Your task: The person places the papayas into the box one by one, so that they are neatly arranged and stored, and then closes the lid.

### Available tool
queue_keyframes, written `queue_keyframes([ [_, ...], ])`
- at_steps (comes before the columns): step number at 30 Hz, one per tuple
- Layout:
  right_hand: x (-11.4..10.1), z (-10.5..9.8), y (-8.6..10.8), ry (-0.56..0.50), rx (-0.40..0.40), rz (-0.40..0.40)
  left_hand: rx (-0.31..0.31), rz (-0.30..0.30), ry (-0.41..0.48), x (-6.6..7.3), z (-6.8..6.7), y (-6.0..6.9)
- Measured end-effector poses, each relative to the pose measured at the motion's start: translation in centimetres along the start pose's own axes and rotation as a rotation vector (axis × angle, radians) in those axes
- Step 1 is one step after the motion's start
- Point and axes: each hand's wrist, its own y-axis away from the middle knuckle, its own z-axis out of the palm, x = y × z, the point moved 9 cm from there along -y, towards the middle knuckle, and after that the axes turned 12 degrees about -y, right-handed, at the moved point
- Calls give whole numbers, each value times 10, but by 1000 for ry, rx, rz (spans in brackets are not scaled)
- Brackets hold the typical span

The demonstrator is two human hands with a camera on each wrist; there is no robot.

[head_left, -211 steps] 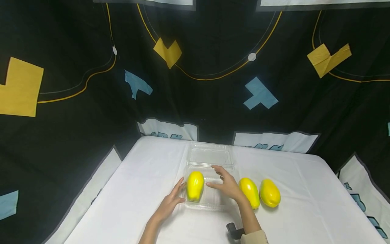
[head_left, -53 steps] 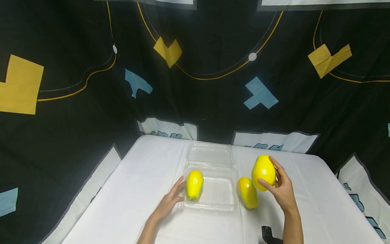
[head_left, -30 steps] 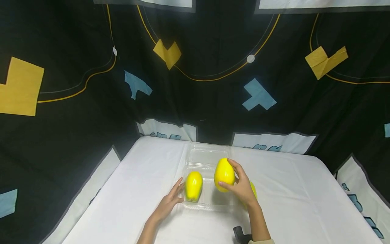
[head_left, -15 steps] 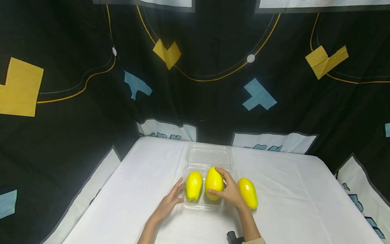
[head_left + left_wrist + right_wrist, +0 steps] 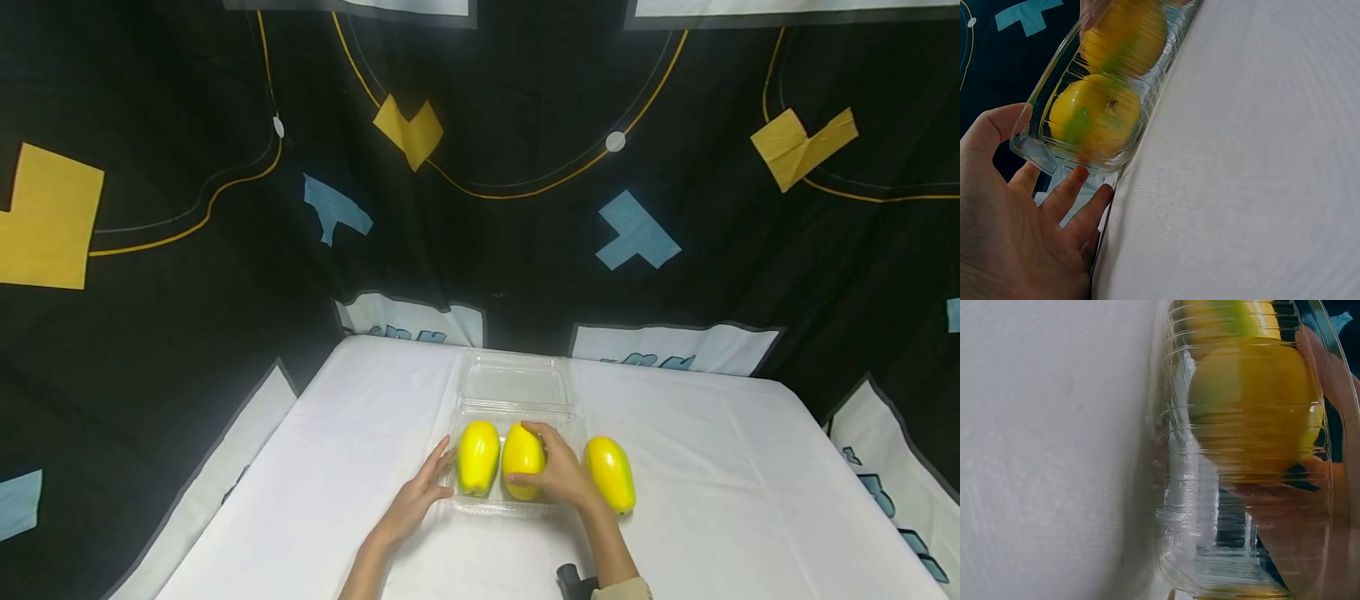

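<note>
A clear plastic container lies with its lid folded back. Inside its left part is a yellow fruit, and beside that a second yellow fruit, which my right hand grips from the right with thumb and fingers. My left hand is at the container's left wall, fingers spread; in the left wrist view the left hand's thumb and fingertips touch the container's corner. Through the clear wall, the right wrist view shows the gripped fruit. A third fruit lies outside, to the right.
A white cloth covers the table. A dark object is at my right wrist. Behind the table hangs a black curtain with yellow and blue shapes.
My right hand has carried the second fruit from the right side of the table leftward and down into the container. My left hand has stayed at the container's left wall.
</note>
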Motion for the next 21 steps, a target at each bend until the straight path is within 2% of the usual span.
queue_keyframes([
  [7,5,8,-1,42,-53,26,2,4,6,-1,0,0],
  [21,7,13,-2,26,-124,32,-4,6,16,-3,2,-1],
])
